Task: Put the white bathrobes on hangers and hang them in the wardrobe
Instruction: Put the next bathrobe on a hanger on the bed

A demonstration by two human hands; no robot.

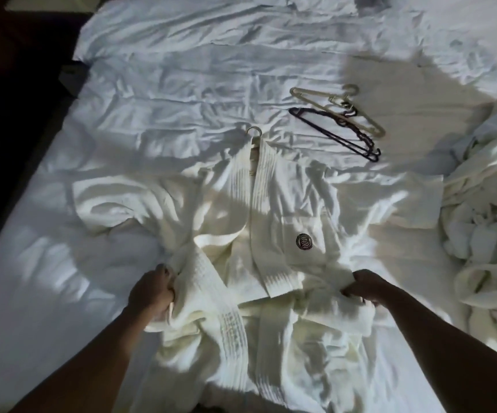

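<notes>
hands gripped the robe [271,204]: left hand [151,290] and right hand [366,286] each clenched on cloth; best pulled evenly, keeping the hanger [253,135] seated.

— Where's the bathrobe [274,210]?
— Spread front-up on the bed, white waffle cloth, collar away from the camera, sleeves out to both sides, a round dark crest on its chest. A hanger hook [254,131] pokes from the collar.
— Others?
— A crumpled robe heap [488,234] at the right edge; pale hangers [338,110] and dark hangers [335,134] lie just beyond the spread robe.
</notes>
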